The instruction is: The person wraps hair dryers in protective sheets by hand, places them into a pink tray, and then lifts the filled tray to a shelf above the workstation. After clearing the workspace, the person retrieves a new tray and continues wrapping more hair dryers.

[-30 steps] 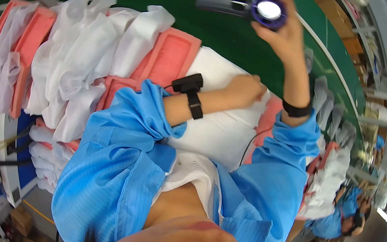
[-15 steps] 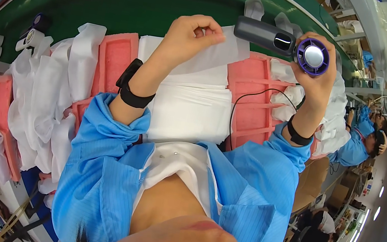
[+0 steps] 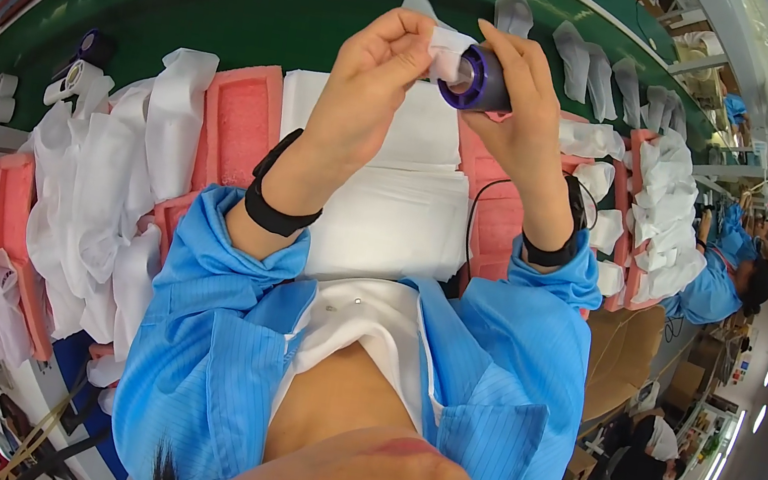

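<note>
My right hand (image 3: pixel 524 102) grips a handheld fan (image 3: pixel 489 81) with a dark body and a purple ring, held up over the bench. The ring end faces left, against a thin white translucent bag (image 3: pixel 449 45). My left hand (image 3: pixel 382 64) pinches that bag between thumb and fingers. Whether the fan's handle is inside the bag is hidden. Below my hands lies a stack of flat white bags (image 3: pixel 393 216), with pink foam trays (image 3: pixel 239 127) on both sides.
Wrapped white bundles (image 3: pixel 78 172) fill trays at the left, and more wrapped pieces (image 3: pixel 664 214) lie at the right. Several filled pouches (image 3: pixel 573 59) stand on the green belt (image 3: pixel 271 1). Tape rolls (image 3: pixel 78 76) sit at the left. A co-worker in blue (image 3: pixel 725 274) is at the far right.
My right hand has brought the fan leftward and turned it, so its long grey handle no longer shows. The bag in my left hand now meets the fan's ring end.
</note>
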The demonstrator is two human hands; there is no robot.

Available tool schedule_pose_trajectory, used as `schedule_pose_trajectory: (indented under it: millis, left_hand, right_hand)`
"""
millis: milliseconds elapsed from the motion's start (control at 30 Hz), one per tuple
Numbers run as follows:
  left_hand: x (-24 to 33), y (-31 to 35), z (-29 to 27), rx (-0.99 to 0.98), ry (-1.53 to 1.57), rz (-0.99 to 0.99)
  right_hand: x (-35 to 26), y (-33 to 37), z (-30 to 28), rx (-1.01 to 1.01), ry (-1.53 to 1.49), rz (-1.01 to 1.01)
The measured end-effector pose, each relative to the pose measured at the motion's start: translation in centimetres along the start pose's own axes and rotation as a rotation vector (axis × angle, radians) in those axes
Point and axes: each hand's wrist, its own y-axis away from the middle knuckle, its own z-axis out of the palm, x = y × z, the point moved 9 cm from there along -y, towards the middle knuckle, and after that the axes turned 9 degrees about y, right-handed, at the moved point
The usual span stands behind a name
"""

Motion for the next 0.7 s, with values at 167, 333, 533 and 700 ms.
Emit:
schedule_pose_trajectory:
  millis: [167, 333, 533, 700]
  left_hand:
    - [3.8, 3.3, 4.8, -0.191, -0.725, 0.566]
    - [2.9, 7.3, 9.4, -0.387, -0.997, 0.79]
    - [4.0, 7.9, 10.2, -0.374, -0.808, 0.673]
    - [3.2, 9.7, 11.1, -0.472, -0.896, 0.716]
  right_hand:
    - [-2.9, 0.5, -1.3, 0.092, 0.168, -0.036]
    - [-3.5, 2.2, -4.8, 0.159, 0.258, 0.01]
    - [-6.1, 4.4, -6.7, 0.198, 0.331, 0.094]
    - [-6.7, 5.9, -6.4, 0.177, 0.26, 0.202]
